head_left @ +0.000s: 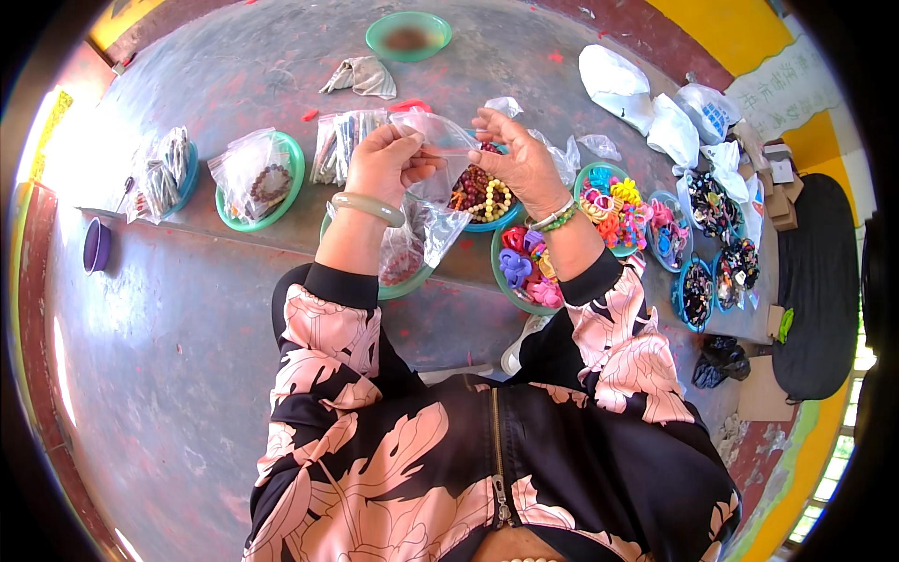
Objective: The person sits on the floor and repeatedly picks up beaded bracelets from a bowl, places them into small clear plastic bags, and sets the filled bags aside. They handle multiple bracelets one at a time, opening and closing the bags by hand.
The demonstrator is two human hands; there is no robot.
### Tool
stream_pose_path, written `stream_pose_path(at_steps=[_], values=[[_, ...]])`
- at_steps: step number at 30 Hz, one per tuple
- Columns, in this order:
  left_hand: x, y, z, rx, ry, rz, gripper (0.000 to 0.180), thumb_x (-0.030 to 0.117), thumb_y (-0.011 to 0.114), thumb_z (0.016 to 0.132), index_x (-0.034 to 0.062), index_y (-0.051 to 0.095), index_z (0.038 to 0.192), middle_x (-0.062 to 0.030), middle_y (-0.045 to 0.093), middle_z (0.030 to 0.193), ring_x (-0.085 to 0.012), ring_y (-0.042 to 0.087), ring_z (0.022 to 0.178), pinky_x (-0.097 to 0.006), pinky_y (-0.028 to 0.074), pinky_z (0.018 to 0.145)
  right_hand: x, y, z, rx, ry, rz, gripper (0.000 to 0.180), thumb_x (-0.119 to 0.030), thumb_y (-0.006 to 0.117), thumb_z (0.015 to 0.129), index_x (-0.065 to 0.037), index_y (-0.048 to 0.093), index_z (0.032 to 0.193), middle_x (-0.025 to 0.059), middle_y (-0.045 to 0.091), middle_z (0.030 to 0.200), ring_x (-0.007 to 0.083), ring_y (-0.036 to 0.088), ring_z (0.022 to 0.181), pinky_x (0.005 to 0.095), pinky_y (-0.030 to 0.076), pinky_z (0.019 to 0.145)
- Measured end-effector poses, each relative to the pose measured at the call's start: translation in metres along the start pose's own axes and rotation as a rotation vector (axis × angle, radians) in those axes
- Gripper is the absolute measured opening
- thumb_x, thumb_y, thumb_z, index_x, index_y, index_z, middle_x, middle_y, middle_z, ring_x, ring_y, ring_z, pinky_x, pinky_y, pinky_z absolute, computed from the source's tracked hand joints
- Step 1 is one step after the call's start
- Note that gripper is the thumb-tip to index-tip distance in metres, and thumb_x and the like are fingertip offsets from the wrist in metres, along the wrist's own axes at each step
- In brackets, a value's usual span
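Note:
My left hand (386, 165) and my right hand (520, 159) both pinch the top edge of a clear plastic bag (433, 178), held open between them above the bowls. A pale green bangle sits on my left wrist and beaded bracelets on my right wrist. Under the bag stands a teal bowl of brown and cream bead bracelets (482, 197). Just below my right hand is a green bowl of colourful hair ties (526, 267). Another green bowl (405, 272) lies partly hidden under the bag and my left forearm.
Left of my hands stand a green bowl with a bagged bracelet (259, 178), a blue bowl of bagged items (167, 173) and a purple cup (95, 245). Several bowls of colourful trinkets (613, 206) run to the right. White plastic bags (618, 84) and an empty green bowl (408, 36) lie farther back.

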State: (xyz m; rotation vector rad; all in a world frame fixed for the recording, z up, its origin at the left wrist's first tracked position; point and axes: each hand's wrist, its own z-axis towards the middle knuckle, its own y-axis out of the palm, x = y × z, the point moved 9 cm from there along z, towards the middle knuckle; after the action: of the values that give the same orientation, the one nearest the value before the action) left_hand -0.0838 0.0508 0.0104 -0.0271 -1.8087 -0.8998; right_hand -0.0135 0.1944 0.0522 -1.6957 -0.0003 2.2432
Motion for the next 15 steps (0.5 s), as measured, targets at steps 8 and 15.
stream_pose_path(at_steps=[8, 15], values=[[0.009, 0.021, -0.009, -0.114, -0.003, -0.138, 0.011, 0.009, 0.049, 0.086, -0.0011, 0.053, 0.087, -0.0191, 0.061, 0.087, -0.0215, 0.064, 0.075, -0.019, 0.05, 0.055, 0.043, 0.037, -0.011, -0.172, 0.218, 0.27, 0.046, -0.016, 0.063, 0.08, -0.004, 0.045, 0.12, 0.0013, 0.057, 0.099, 0.0063, 0.054, 0.084, 0.022, 0.046, 0.071], [0.02, 0.006, -0.012, -0.056, 0.025, -0.09, 0.018, 0.014, 0.054, 0.084, -0.0009, 0.055, 0.093, -0.0158, 0.062, 0.091, -0.0193, 0.062, 0.074, -0.021, 0.047, 0.054, 0.068, 0.027, -0.015, 0.01, 0.395, 0.522, 0.032, -0.023, 0.051, 0.088, -0.001, 0.05, 0.112, 0.0043, 0.06, 0.091, 0.0087, 0.056, 0.074, 0.0214, 0.046, 0.065]])
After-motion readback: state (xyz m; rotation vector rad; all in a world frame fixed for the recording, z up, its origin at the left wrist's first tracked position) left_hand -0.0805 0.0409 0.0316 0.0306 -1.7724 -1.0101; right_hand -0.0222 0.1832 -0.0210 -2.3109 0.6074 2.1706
